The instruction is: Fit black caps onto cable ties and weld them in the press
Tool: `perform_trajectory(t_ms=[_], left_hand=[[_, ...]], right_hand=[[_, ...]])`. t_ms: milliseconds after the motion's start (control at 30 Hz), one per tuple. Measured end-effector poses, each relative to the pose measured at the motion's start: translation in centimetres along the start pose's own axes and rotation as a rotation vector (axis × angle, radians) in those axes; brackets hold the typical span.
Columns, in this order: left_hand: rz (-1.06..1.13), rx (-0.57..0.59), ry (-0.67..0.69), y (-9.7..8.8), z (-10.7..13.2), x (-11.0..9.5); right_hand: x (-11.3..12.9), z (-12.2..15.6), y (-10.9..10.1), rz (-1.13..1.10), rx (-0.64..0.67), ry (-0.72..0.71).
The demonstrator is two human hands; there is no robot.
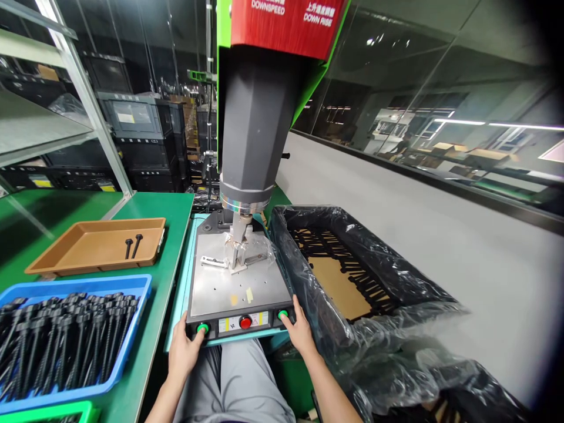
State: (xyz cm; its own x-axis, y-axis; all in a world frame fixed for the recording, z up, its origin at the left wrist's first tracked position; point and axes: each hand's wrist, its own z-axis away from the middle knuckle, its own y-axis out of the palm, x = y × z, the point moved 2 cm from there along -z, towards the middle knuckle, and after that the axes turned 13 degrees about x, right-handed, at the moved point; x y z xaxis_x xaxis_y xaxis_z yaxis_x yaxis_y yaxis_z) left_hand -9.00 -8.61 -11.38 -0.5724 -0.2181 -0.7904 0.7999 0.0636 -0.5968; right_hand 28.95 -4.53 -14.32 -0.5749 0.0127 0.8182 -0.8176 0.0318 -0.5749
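A press machine stands before me, its grey head (255, 117) lowered onto a small part (238, 255) on the steel base plate (238, 288). My left hand (185, 352) grips the front left corner of the base, thumb on the left green button (202, 328). My right hand (299, 332) holds the front right corner, thumb on the right green button (282, 314). A red button (245, 322) sits between them, untouched.
A blue tray (132, 329) full of several black long parts lies at the left. Behind it a brown tray (66, 252) holds two black parts (132, 247). At the right stands a bin lined with black plastic (308, 282), black parts laid on cardboard inside. Shelves and crates stand behind.
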Motion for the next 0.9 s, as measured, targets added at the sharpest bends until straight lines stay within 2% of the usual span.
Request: perform_trajectory(t_ms=[667, 733, 800, 833, 900], left_hand=[[-0.016, -0.025, 0.005, 0.0, 0.3, -0.2], [-0.052, -0.124, 0.065, -0.1, 0.8, -1.3], [-0.07, -0.24, 0.2, -0.1, 1.2, -3.3], [-0.049, -0.257, 0.282, 0.0, 1.3, -4.6], [0.088, -0.169, 0.408, 0.5, 0.9, -7.4]], right_hand=[[-0.6, -0.2, 0.2, 0.074, -0.012, -0.032], [-0.6, -0.2, 0.2, 0.073, -0.016, -0.034], [-0.5, -0.1, 0.2, 0.074, -0.024, -0.037], [-0.5, -0.1, 0.1, 0.075, -0.031, -0.039], [-0.5, 0.0, 0.1, 0.078, -0.047, -0.051]])
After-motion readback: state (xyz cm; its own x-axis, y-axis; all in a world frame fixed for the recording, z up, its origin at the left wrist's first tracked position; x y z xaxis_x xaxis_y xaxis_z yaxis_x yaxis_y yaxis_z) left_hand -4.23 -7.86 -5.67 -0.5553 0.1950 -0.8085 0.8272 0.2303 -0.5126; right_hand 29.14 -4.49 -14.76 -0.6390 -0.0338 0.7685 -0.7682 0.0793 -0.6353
